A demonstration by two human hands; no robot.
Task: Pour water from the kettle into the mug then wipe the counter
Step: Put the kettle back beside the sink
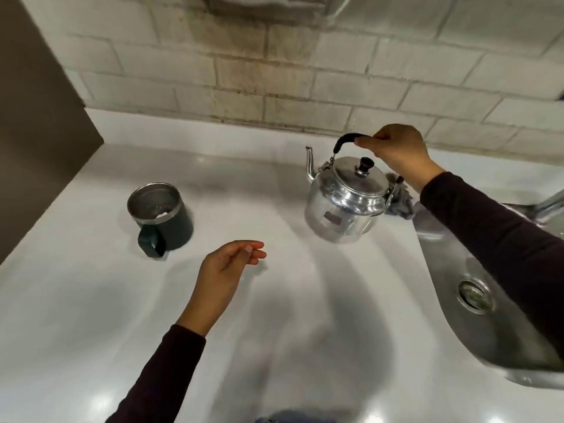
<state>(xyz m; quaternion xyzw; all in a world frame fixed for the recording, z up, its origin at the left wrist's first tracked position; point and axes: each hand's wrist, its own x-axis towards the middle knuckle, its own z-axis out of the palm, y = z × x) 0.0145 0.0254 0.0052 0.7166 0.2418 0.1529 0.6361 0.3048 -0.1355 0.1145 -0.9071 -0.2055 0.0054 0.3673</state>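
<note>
Shiny dented metal kettle [345,203], black-knobbed lid, hangs from right hand [396,151].

The tabletop [274,315] is a pale, glossy white surface running back to a brick wall [274,74] and carrying soft shadows and small bright glints of light. A steel sink [451,270] is set into it. Well to the left of the sink a dark mug [160,219] with a metal inside stands upright on the surface, its handle turned toward the camera. Close to the sink's far left corner is a shiny metal kettle [345,199]; whether its base touches the surface cannot be told. Just behind the kettle, beside the sink's far edge, lies a crumpled grey cloth [401,203].
</note>
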